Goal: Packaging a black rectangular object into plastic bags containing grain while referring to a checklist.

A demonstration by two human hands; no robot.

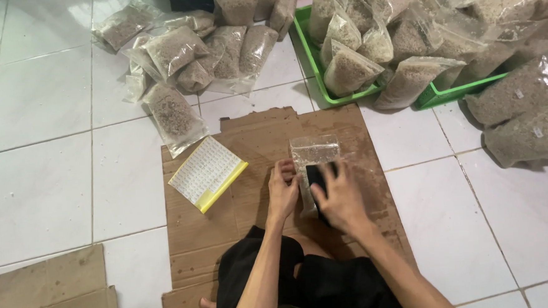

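We sat on the floor with a clear bag (312, 153) of pale grain lying flat on the cardboard sheet (250, 174) in front of us. Our left hand (282, 194) lay flat with its fingers on the bag's near-left edge, gripping nothing. Our right hand (339, 197) pressed a small black thing (317, 175) down onto the bag; we could not tell how tightly the fingers closed round it.

We judged that the bag could slide or wrinkle under the pressing hand, since only fingertips pinned it, and that grain might spill if the open end lifted.

Left of the bag, on the same cardboard, lay a rectangular sheet of small white labels (206, 172) with a yellow edge. Beyond the cardboard, more filled clear bags (181, 59) lay heaped on the white tiles, and to the right of those a green tray (320, 76) held further bags.
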